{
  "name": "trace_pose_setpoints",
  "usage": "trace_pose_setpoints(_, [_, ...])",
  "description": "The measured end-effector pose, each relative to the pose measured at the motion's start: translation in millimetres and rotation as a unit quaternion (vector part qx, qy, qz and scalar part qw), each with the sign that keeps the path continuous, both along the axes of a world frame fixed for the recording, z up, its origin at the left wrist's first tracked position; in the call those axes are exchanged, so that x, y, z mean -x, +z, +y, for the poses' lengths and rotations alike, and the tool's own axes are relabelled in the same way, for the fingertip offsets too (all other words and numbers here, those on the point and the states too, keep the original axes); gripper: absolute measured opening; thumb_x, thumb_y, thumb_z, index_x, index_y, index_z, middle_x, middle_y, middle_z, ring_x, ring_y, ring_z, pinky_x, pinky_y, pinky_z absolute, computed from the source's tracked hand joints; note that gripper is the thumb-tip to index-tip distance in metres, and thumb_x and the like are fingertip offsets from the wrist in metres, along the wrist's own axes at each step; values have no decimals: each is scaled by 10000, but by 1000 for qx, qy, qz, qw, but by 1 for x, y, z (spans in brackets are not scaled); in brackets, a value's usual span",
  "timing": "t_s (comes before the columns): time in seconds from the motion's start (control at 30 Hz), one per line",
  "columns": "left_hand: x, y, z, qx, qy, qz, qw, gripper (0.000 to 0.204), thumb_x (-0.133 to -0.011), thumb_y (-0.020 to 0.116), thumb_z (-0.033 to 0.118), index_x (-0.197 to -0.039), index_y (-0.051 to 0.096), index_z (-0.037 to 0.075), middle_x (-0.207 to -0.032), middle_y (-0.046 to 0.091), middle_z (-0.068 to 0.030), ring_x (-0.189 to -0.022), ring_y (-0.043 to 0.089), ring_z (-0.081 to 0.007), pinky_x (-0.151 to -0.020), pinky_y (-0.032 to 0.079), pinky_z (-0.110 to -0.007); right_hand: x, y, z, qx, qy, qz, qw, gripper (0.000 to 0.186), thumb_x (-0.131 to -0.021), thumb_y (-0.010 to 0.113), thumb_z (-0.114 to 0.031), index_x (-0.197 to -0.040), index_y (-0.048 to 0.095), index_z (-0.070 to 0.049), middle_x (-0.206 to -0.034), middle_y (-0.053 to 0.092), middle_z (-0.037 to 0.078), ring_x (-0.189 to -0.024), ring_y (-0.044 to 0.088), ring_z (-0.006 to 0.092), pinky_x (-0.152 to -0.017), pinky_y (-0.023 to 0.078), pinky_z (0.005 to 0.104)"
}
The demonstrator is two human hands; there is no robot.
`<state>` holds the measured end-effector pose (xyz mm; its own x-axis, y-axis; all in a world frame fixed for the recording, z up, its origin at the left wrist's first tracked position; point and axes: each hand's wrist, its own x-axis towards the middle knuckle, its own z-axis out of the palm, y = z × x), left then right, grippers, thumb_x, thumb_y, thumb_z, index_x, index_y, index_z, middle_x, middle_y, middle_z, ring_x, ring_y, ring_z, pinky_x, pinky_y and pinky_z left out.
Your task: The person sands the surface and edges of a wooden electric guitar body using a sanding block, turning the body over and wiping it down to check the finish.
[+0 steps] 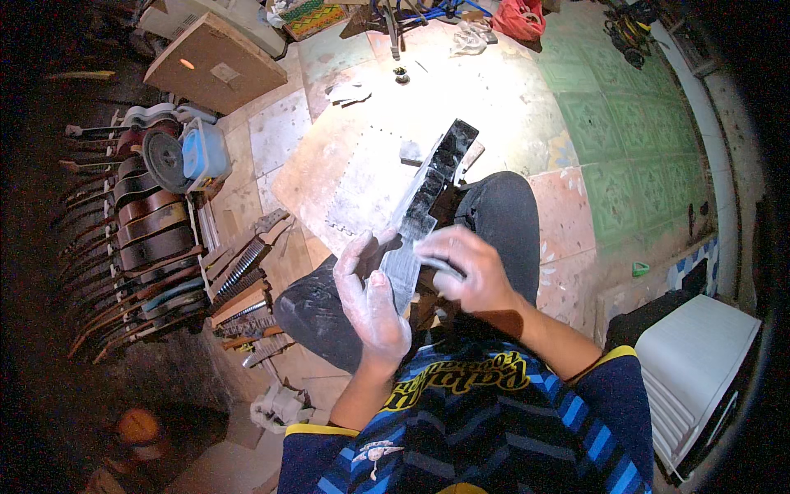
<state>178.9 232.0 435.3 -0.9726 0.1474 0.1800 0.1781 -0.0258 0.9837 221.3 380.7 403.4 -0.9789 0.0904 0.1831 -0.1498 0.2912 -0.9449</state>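
A long dark piece, seemingly a guitar neck [427, 196], slants across my lap, its far part glossy black and blocky. Its near end is a flat grey face [401, 275] coated with pale dust. My left hand [369, 298], white with dust, is curled along the left edge of that end, thumb toward me. Over on the right side, my bent right hand [471, 267] pinches a small pale folded piece [442, 265], perhaps sandpaper, close against the grey face. The right fingers are slightly smeared. Beyond my knees, a small grey block [411, 151] lies beside the neck.
Several guitar bodies [148, 218] stand in a rack at left, near a blue container [204, 152]. Loose necks [247, 255] lie by my left knee. A brown board [216, 64] leans at far left. White cloth [349, 93] and a red bag [520, 20] lie ahead; a white appliance [695, 370] stands right.
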Motion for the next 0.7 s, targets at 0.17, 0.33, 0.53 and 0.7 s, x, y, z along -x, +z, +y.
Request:
trace_pose_setpoints(0.17, [0, 1, -1, -10, -3, -7, 1000, 460, -961, 432, 185, -1348, 391, -59, -1232, 575, -245, -1156, 566, -315, -1048, 402, -447, -15, 34, -21, 100, 33, 17, 994, 414, -679, 608, 32, -1085, 678, -2, -1057, 659, 163, -994, 658, 293, -902, 526, 365])
trace_pose_setpoints(0.33, [-1, -3, 2, 6, 15, 11, 1000, 457, -970, 421, 200, -1343, 398, -62, -1221, 568, -239, -1140, 565, -307, -1036, 402, -438, -2, 3, -2, -20, -18, 0, 1000, 386, -719, 657, -5, -1099, 689, -64, -1097, 672, 138, -1042, 664, 274, -922, 529, 354])
trace_pose_setpoints(0.53, [-3, -13, -2, 32, 80, 17, 996, 495, -1027, 375, 341, -1338, 371, -44, -1084, 530, -156, -1036, 535, -242, -961, 406, -400, -5, 33, -16, 21, 42, 47, 998, 430, -732, 714, -34, -1160, 681, -50, -1183, 663, 150, -1064, 651, 304, -939, 506, 383])
trace_pose_setpoints(0.7, [-7, -11, -3, -20, 41, -21, 999, 531, -1039, 355, 387, -1334, 331, -53, -1138, 425, -137, -1008, 456, -191, -943, 363, -357, -15, 19, -16, -48, 44, 86, 994, 356, -896, 643, -234, -1218, 667, -84, -1248, 634, 105, -1065, 620, 281, -878, 500, 364])
